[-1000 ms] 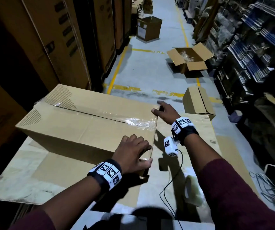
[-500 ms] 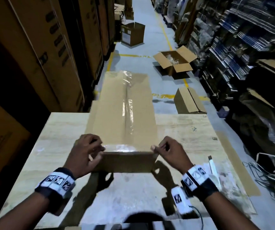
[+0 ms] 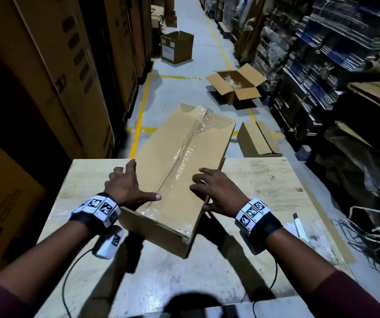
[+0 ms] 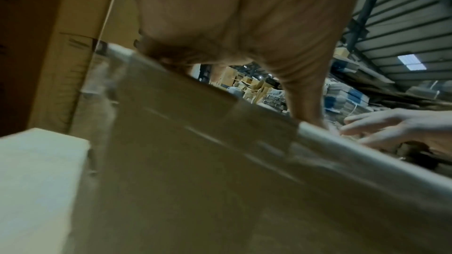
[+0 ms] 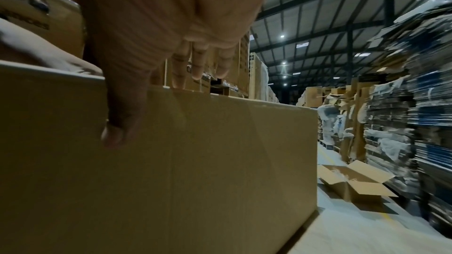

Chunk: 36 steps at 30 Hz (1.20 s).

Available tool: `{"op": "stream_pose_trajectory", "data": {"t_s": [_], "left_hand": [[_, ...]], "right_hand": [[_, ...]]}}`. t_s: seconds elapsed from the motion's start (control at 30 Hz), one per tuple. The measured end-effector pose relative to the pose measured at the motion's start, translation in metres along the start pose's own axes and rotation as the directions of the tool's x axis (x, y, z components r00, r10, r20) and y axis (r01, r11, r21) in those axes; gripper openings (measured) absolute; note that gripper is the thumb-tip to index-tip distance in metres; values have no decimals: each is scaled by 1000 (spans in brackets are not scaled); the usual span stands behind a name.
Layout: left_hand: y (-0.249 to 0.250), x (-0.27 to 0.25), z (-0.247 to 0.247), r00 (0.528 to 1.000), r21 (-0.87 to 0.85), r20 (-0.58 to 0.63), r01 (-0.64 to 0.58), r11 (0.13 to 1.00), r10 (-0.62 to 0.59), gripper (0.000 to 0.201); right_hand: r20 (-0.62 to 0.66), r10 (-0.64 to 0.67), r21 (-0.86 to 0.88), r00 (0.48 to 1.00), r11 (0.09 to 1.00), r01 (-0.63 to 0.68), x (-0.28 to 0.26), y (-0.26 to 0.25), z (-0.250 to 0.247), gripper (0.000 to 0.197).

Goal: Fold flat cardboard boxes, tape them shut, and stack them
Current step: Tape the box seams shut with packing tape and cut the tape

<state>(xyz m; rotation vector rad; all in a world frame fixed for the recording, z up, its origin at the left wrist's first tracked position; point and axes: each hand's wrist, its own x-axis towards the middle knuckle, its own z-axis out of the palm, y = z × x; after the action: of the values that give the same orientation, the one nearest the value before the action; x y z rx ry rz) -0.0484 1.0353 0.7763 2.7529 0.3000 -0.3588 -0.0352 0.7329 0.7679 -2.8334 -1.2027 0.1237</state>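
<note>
A long cardboard box (image 3: 184, 157), taped along its top seam, lies slantwise on the pale wooden table (image 3: 264, 180). Its far end sticks out past the table's far edge. My left hand (image 3: 129, 184) sits on the near left of the box top, thumb stretched across the top and fingers bent over the left edge. My right hand (image 3: 209, 187) grips the right edge. The right wrist view shows its thumb (image 5: 122, 113) down the side face of the box (image 5: 195, 161) and its fingers over the top. In the left wrist view the taped near end of the box (image 4: 195, 161) fills the frame.
A box cutter (image 3: 299, 226) lies on the table's right part. On the aisle floor are an open box (image 3: 234, 86), a small closed box (image 3: 260, 141) and another open box (image 3: 177, 47). Tall cartons (image 3: 47, 76) stand left. Shelves of flat cardboard (image 3: 333, 53) and loose cables (image 3: 367, 237) are right.
The box has swung from crosswise to lengthwise, and its far end now points to the right. Both hands have shifted from the near corners up onto the top and side edges.
</note>
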Motion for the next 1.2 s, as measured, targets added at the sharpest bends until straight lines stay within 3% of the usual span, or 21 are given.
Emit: {"op": "stream_pose_trajectory", "data": {"t_s": [0.13,0.27,0.33,0.47,0.6,0.8,0.87,0.93,1.03,1.2], "left_hand": [[-40,6,-23,993,-59,29,-112,992,114,144],[-76,10,-59,961,-19,68,-269,963,270,145],[-87,16,-69,949,47,99,-305,951,300,143],[-94,30,-68,949,208,149,-304,930,277,151],[-85,32,-54,976,246,76,-219,944,206,140],[-69,27,-47,989,295,48,-151,943,143,117],[-60,25,-51,983,321,64,-186,929,175,110],[-51,23,-54,971,314,92,-240,919,222,99],[-28,19,-54,927,358,117,-375,855,357,87],[51,8,-33,819,275,233,-573,772,525,75]], "right_hand": [[-11,-98,131,995,986,98,17,-33,8,86],[-107,-197,120,974,970,210,41,-112,28,93],[-111,-156,126,981,977,170,57,-152,34,101],[38,23,158,999,987,-28,78,-183,32,119],[103,96,166,990,980,-113,84,-143,28,115],[90,283,106,955,951,-292,49,-20,18,105],[87,364,107,927,922,-372,33,15,15,103],[79,452,95,888,884,-458,22,45,13,86],[36,565,88,824,820,-566,12,83,9,77],[-21,603,358,797,749,-557,11,108,6,82]]}}
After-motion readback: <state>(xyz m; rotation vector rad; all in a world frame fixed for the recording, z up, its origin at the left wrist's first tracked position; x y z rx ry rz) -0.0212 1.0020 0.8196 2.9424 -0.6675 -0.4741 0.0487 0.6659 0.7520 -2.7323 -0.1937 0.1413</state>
